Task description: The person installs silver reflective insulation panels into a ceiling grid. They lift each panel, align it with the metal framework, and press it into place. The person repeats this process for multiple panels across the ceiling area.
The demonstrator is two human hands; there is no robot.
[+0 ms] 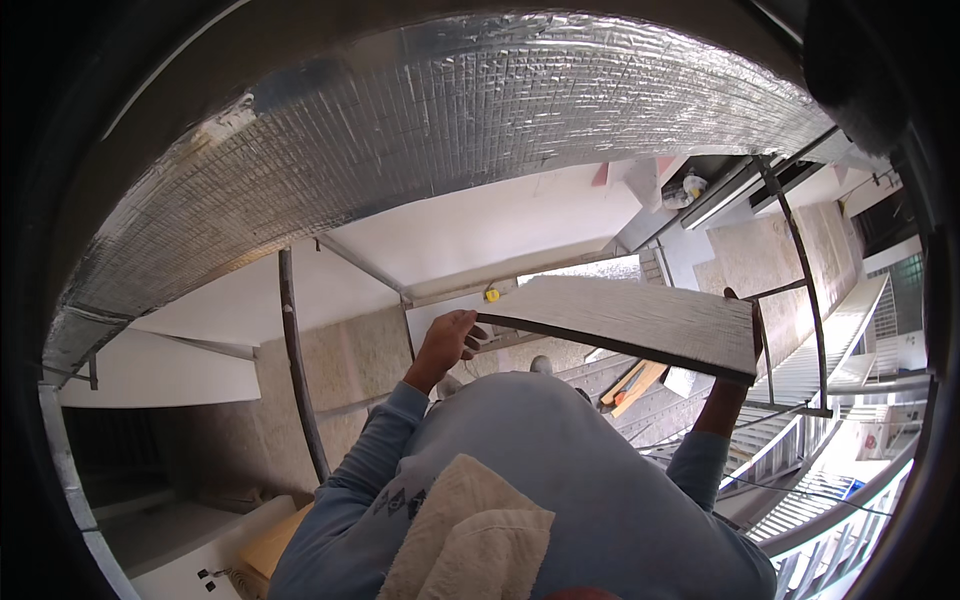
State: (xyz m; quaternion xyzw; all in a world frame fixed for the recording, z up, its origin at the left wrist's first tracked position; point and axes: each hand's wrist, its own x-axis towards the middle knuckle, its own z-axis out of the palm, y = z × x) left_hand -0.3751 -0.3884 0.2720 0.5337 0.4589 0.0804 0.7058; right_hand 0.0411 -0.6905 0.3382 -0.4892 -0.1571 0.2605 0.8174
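I hold a long, pale wood-grain plank (630, 315) with a dark edge in front of my body, tilted with its broad face showing. My left hand (445, 340) pinches its left end between thumb and fingers. Around the right end, my right hand (727, 395) is closed, mostly hidden by the plank, with a few fingers showing at its far edge. A yellow tape measure (491, 295) lies beyond the left end on a pale board. Below the plank, a wooden piece and an orange-handled tool (622, 396) lie on the metal platform (660, 415).
Silver foil-faced insulation (430, 130) runs across the top. Metal poles stand left (297, 370) and right (797, 250). White railings (790, 450) are at the lower right. A beige cloth (480, 535) hangs on my shirt. The tiled floor (350, 355) lies well below.
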